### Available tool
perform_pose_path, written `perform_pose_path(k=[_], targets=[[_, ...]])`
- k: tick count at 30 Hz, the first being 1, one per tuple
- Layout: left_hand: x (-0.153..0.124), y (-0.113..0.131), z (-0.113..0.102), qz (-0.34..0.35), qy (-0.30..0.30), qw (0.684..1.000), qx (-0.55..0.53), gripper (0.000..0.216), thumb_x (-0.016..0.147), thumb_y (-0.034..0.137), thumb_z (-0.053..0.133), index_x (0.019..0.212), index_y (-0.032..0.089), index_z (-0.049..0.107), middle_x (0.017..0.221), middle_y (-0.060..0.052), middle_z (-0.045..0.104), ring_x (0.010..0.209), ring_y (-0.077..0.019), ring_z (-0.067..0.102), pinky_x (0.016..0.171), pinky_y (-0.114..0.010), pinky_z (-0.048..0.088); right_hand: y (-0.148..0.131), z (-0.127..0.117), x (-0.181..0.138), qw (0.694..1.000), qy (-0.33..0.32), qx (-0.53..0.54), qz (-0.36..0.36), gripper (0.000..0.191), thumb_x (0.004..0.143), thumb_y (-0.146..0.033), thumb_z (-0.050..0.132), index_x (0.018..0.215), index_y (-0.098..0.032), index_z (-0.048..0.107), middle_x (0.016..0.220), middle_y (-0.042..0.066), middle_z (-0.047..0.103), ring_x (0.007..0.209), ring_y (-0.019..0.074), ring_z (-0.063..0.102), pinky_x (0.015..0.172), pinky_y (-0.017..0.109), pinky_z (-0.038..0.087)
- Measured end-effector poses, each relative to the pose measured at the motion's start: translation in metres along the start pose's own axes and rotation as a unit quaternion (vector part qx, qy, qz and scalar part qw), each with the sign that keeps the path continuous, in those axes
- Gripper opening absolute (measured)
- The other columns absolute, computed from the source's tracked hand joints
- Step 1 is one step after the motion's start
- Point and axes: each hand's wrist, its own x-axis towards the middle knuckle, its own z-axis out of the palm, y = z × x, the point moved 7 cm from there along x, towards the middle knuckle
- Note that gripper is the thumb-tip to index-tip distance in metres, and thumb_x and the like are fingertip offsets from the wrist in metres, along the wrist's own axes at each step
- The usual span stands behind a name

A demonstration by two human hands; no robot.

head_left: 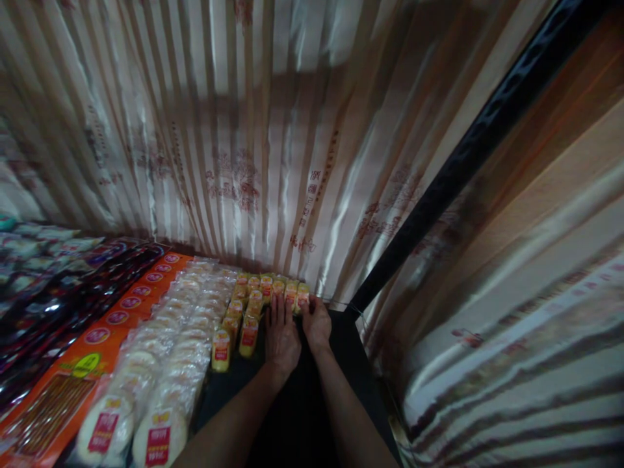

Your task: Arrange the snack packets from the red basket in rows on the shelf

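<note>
L grip (281,338) flat, released, fingertips on right part of yellow pkt row (253,285). R grip (316,324) at row's right end, touching last pkt (303,294); closure can't tell.

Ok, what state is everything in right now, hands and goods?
yellow packets: lined up in a back row and a side column.
left hand: open, flat, fingertips at the back row.
right hand: curled at the rightmost packet; grip unclear.
white round packs: sealed, overlapping in rows.
orange pack: lying flat.
curtain: drawn, hanging.
</note>
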Motion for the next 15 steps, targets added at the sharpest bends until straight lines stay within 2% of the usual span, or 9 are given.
perform_pose_path(k=[7,12,15], targets=[[0.0016,-0.0007,0.001,-0.002,-0.013,1.0,0.001,0.056,0.083,0.011,0.034,0.138,0.012,0.028,0.147,-0.013,0.02,0.137,-0.0242,0.011,0.109,-0.045,0.023,-0.0003,-0.0021,-0.0007,0.999,0.037,-0.014,0.01,0.029,0.081,-0.035,0.045,0.094,-0.013,0.058,0.089,0.011,0.064,0.083,0.0218,0.06,0.073,0.029,0.043],[0.0012,-0.0017,0.0018,-0.01,-0.002,1.0,0.004,0.057,0.081,0.009,0.034,0.137,0.009,0.027,0.147,-0.015,0.019,0.137,-0.0252,0.012,0.109,-0.046,0.024,-0.0035,-0.0016,-0.0029,0.998,0.028,-0.054,0.013,0.025,0.081,-0.035,0.045,0.09,-0.015,0.058,0.09,0.01,0.064,0.085,0.023,0.058,0.074,0.03,0.042],[0.0008,-0.0017,0.0029,-0.007,0.0,1.0,0.001,0.056,0.081,0.008,0.033,0.137,0.008,0.027,0.147,-0.016,0.02,0.137,-0.0255,0.012,0.109,-0.045,0.024,-0.0026,0.0005,-0.0028,0.999,0.029,-0.03,0.007,0.025,0.082,-0.035,0.043,0.089,-0.015,0.057,0.089,0.01,0.063,0.084,0.022,0.058,0.074,0.029,0.042]])
